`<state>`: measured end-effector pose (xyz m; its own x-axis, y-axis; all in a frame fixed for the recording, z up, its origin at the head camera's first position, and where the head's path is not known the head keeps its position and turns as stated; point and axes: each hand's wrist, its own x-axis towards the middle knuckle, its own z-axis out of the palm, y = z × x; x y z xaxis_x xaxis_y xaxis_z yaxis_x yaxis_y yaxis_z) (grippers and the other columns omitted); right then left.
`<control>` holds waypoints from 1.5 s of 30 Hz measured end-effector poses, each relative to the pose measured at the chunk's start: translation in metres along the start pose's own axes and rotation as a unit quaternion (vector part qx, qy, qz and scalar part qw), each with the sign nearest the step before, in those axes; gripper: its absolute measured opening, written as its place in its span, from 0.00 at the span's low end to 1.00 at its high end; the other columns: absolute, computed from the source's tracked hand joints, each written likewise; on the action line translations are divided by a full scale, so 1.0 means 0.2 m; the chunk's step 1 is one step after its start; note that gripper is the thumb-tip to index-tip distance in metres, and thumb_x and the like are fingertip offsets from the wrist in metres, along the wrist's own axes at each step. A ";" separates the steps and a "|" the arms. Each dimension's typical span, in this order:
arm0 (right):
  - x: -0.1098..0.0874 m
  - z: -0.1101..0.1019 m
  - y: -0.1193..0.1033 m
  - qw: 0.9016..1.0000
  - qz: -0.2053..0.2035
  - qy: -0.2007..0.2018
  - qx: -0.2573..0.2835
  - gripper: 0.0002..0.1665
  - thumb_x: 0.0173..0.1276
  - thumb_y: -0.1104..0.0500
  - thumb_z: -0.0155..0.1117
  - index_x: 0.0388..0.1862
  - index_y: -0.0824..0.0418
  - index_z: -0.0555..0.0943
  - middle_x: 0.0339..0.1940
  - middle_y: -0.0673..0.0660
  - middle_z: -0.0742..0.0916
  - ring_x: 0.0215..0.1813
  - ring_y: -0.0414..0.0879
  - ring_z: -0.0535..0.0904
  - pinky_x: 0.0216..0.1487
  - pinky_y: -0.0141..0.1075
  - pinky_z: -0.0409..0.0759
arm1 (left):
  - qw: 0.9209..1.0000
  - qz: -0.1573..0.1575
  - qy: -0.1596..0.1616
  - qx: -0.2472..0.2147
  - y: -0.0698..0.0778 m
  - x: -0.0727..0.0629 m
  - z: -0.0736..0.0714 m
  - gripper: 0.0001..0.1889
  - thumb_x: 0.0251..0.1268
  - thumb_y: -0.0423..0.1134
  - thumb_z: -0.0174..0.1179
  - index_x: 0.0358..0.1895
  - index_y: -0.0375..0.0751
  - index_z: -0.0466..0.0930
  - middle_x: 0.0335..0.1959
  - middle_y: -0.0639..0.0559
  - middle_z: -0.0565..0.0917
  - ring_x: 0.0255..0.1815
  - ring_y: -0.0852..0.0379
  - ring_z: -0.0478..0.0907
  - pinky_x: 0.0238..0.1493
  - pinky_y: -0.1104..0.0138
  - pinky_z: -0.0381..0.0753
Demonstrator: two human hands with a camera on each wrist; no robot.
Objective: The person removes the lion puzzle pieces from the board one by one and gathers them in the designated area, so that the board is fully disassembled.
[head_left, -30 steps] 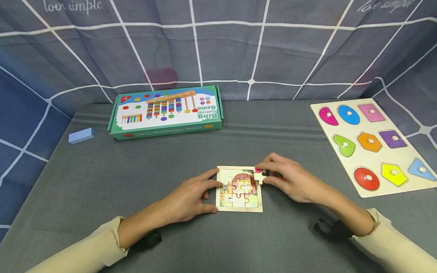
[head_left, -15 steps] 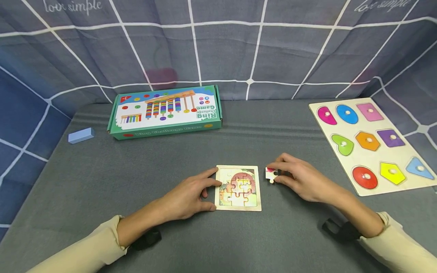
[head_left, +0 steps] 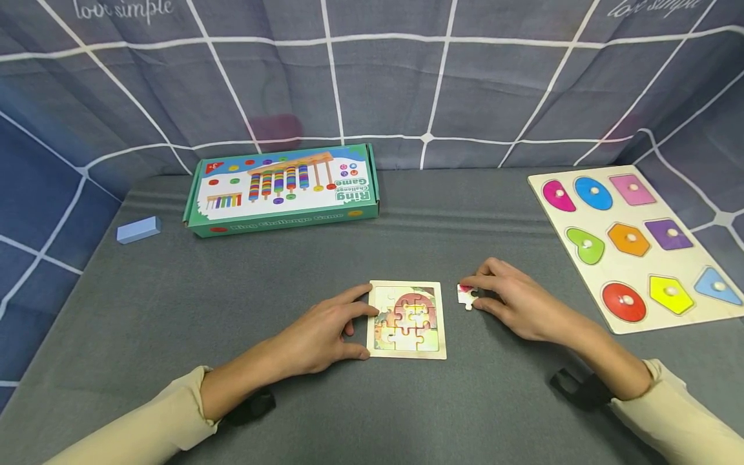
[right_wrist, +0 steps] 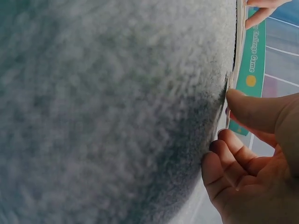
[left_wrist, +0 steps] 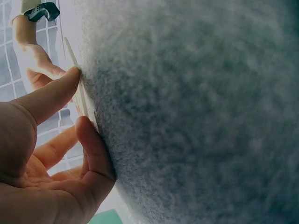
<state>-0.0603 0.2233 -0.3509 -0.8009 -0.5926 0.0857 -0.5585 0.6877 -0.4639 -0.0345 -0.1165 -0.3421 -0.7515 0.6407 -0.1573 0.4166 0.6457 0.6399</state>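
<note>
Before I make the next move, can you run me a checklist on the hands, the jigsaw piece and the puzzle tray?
1. Left hand at the puzzle tray: ok, fingers and thumb touch its left side.
2. Right hand holding the jigsaw piece: ok, pinched.
3. Piece clear of the tray: ok, bare table shows between them.
4. Puzzle complete: not ok, that piece is outside the tray.
5. Piece resting fully on the table: cannot tell.
6. Green box and shape board clear of both hands: ok.

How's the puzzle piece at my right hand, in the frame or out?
Out: your right hand holds the puzzle piece beside the puzzle frame, with grey tabletop showing between the two.
</note>
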 end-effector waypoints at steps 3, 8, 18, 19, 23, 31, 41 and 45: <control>0.00 0.00 0.00 1.000 0.001 -0.002 -0.007 0.21 0.62 0.68 0.71 0.55 0.61 0.84 0.40 0.48 0.78 0.39 0.40 0.71 0.40 0.39 0.70 | 1.000 0.001 0.001 0.000 0.00 0.00 0.00 0.30 0.53 0.40 0.76 0.61 0.40 0.78 0.75 0.39 0.61 0.34 0.64 0.72 0.36 0.67 0.72; 0.01 0.00 0.00 1.000 0.007 -0.005 -0.010 0.21 0.62 0.69 0.70 0.55 0.62 0.84 0.40 0.49 0.78 0.39 0.41 0.71 0.41 0.40 0.70 | 1.000 -0.002 -0.002 -0.002 0.00 0.00 0.00 0.30 0.53 0.40 0.76 0.61 0.40 0.78 0.75 0.39 0.61 0.33 0.63 0.72 0.36 0.67 0.72; 0.01 -0.01 -0.02 1.000 0.025 -0.012 -0.015 0.21 0.62 0.66 0.71 0.56 0.60 0.83 0.40 0.49 0.77 0.40 0.42 0.70 0.41 0.41 0.69 | 1.000 -0.001 -0.003 0.002 0.01 0.00 0.00 0.30 0.53 0.40 0.76 0.61 0.40 0.78 0.75 0.39 0.61 0.33 0.64 0.71 0.36 0.66 0.72; 0.01 -0.01 -0.02 1.000 0.024 -0.012 -0.015 0.21 0.62 0.66 0.71 0.55 0.60 0.83 0.40 0.49 0.78 0.40 0.42 0.70 0.40 0.41 0.69 | 1.000 -0.001 -0.003 0.003 0.01 0.00 0.00 0.30 0.53 0.40 0.76 0.61 0.40 0.78 0.75 0.39 0.61 0.33 0.64 0.71 0.36 0.66 0.72; 0.01 -0.01 -0.02 1.000 0.019 -0.010 -0.019 0.21 0.62 0.66 0.71 0.55 0.60 0.83 0.41 0.49 0.78 0.39 0.42 0.71 0.40 0.41 0.70 | 1.000 0.000 -0.001 0.003 0.01 0.00 0.00 0.30 0.53 0.40 0.76 0.61 0.40 0.78 0.75 0.39 0.61 0.33 0.64 0.71 0.37 0.66 0.71; 0.01 0.00 -0.02 1.000 0.008 -0.005 -0.023 0.20 0.61 0.67 0.72 0.53 0.61 0.84 0.40 0.49 0.78 0.39 0.42 0.71 0.40 0.41 0.70 | 1.000 0.004 0.001 0.002 0.00 0.00 0.00 0.30 0.53 0.40 0.76 0.61 0.39 0.78 0.75 0.38 0.61 0.33 0.63 0.71 0.38 0.65 0.71; 0.01 -0.02 -0.02 1.000 0.004 -0.013 -0.016 0.20 0.62 0.66 0.71 0.54 0.61 0.83 0.40 0.49 0.79 0.39 0.42 0.72 0.41 0.41 0.71 | 1.000 0.000 -0.003 0.002 0.00 0.00 0.00 0.30 0.54 0.40 0.75 0.61 0.40 0.78 0.75 0.39 0.60 0.33 0.64 0.71 0.38 0.65 0.72; 0.02 -0.06 -0.04 0.999 0.015 -0.030 -0.008 0.20 0.66 0.62 0.69 0.57 0.59 0.82 0.42 0.47 0.80 0.39 0.40 0.73 0.41 0.40 0.72 | 1.000 0.004 -0.002 0.002 0.00 0.00 0.00 0.30 0.53 0.40 0.76 0.61 0.40 0.78 0.75 0.39 0.60 0.33 0.64 0.71 0.37 0.66 0.72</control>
<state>-0.0610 0.2209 -0.3374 -0.8036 -0.5949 0.0189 -0.5379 0.7123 -0.4509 -0.0349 -0.1164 -0.3431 -0.7464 0.6472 -0.1548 0.4245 0.6423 0.6382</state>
